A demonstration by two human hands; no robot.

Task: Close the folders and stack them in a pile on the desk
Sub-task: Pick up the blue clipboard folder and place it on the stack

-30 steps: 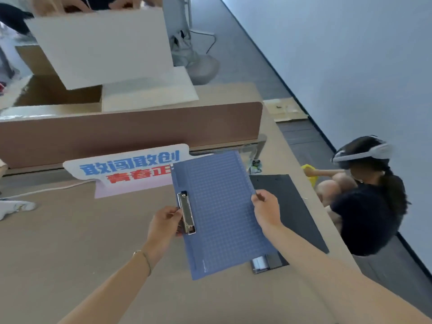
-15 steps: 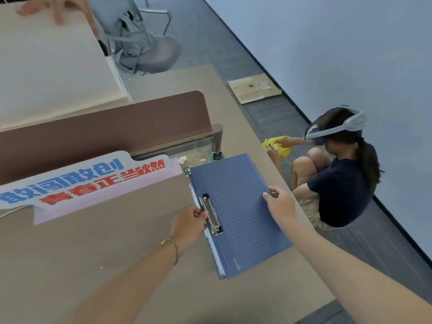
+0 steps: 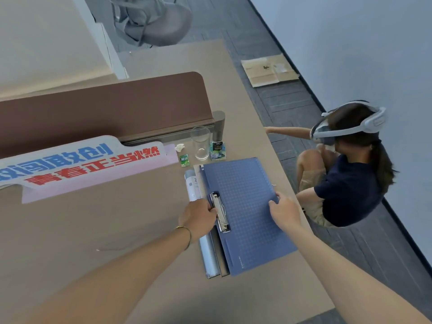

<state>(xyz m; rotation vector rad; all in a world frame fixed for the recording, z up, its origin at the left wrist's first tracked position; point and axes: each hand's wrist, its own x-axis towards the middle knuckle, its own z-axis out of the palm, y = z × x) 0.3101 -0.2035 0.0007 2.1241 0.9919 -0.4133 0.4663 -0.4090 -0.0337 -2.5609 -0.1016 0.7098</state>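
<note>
Blue folder now atop pile | left hand pinches clip | right hand grips edge

- I see a tan desk running to a brown divider at its far edge.
- Beyond the divider stands a grey chair on dark grey floor.
- A pale blue-grey wall runs along the right, with a dark baseboard.
- Flattened cardboard lies on the floor by the wall.
- A person in a headset crouches just beside the desk.
</note>
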